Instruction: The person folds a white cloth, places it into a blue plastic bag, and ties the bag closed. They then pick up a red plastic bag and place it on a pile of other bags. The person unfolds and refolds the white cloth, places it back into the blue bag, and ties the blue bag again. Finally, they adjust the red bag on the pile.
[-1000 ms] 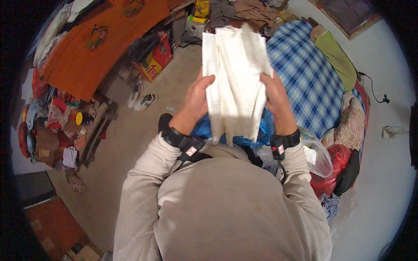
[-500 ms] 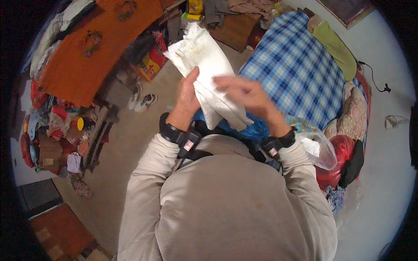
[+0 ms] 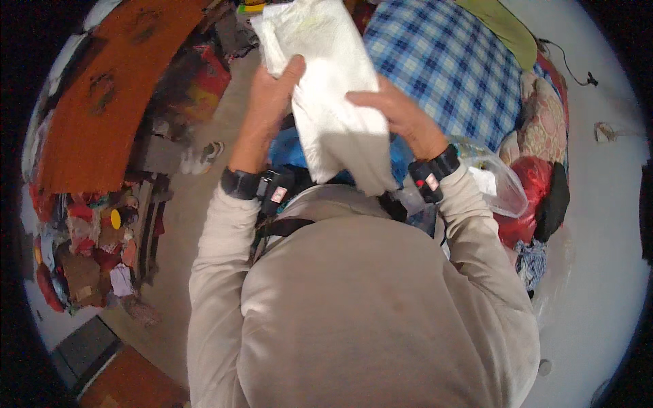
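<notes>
Both hands clamped on white cloth (image 3: 333, 88), held up at chest height, clear of any surface. Left hand (image 3: 262, 112) gripping left edge, thumb over the front near the top. Right hand (image 3: 401, 119) laid across the lower front, fingers pressing a fold inward.

Cloth narrowed to a long strip, layers doubled lengthwise; lower end hanging loose below the right hand, over the chest. Judged part-folded: lengthwise folds in, crosswise fold of the hanging end not yet made, nothing set down.

Beyond the grip, to the right: bed with blue checked cover (image 3: 449, 68), bare stretch open for laying a piece down. Beyond, to the left: orange cloth (image 3: 102, 102) spread over a long surface. Directly under the hands: blue bag (image 3: 289, 149), mostly hidden. Below the right wrist: clear plastic bag (image 3: 500, 180), red bundle (image 3: 527, 190) just beside it. Far left of the grip: clutter of small items (image 3: 81, 251) on the floor.
</notes>
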{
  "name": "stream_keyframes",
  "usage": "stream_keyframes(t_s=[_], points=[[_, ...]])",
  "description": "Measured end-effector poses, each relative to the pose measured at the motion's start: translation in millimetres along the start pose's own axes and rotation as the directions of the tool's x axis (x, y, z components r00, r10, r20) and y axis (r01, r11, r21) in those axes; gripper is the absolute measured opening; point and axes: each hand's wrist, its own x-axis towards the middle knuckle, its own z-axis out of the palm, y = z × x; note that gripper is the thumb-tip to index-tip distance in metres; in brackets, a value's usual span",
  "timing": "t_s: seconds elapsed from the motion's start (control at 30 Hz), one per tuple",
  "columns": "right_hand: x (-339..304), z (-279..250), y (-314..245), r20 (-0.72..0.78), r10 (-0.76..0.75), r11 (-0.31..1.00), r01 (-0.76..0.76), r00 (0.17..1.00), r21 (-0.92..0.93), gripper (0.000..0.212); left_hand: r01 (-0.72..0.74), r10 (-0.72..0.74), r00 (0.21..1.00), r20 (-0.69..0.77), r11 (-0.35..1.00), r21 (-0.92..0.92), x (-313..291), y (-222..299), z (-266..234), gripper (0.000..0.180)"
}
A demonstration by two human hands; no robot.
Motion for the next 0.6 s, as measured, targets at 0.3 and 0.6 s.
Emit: stream_keyframes(t_s=[0.3, 0.6], points=[[-143, -136, -108, -0.239, -0.157, 0.946, 0.216, 0.958, 0.244, 0.042, -0.042, -0.163, 0.89, 0.426, 0.9, 0.434, -18, -29, -39, 0.036], [-353, -147, -140, -0.663, -0.647, 0.743, 0.113, 0.376, -0.66, 0.038, -0.049, -0.199, 0.563, 0.802, 0.961, 0.273, -20, -4, 55, 0.031]])
